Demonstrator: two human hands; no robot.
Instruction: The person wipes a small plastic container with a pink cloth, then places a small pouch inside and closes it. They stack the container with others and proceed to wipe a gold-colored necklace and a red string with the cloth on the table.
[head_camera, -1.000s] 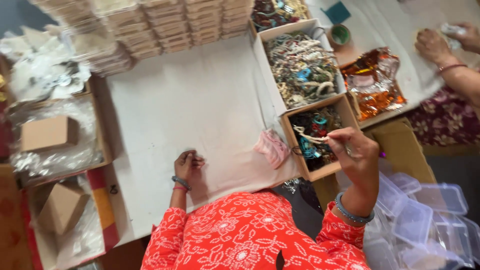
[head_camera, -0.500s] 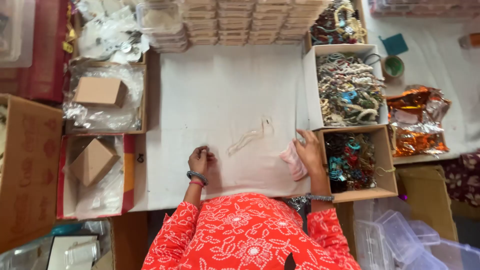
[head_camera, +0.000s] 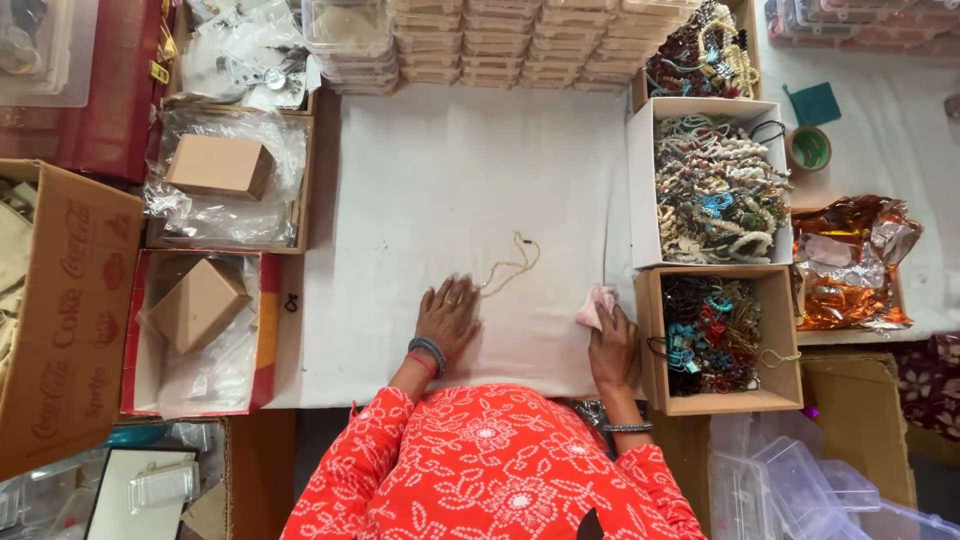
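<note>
Your left hand (head_camera: 447, 315) lies flat, fingers spread, on the white cloth-covered surface (head_camera: 440, 180), its fingertips touching the near end of a thin beige cord necklace (head_camera: 512, 262) that curls away just beyond them. Your right hand (head_camera: 610, 345) is closed around a small pink cloth (head_camera: 596, 303), apparently bunched in the fingers, near the surface's edge. Just to the right of that hand sits a cardboard box of dark and turquoise jewellery (head_camera: 715, 335); beyond it, a white box of mixed beaded strands (head_camera: 715, 185). Well left of your left hand, two small brown boxes (head_camera: 220, 165) rest in plastic-lined trays.
</note>
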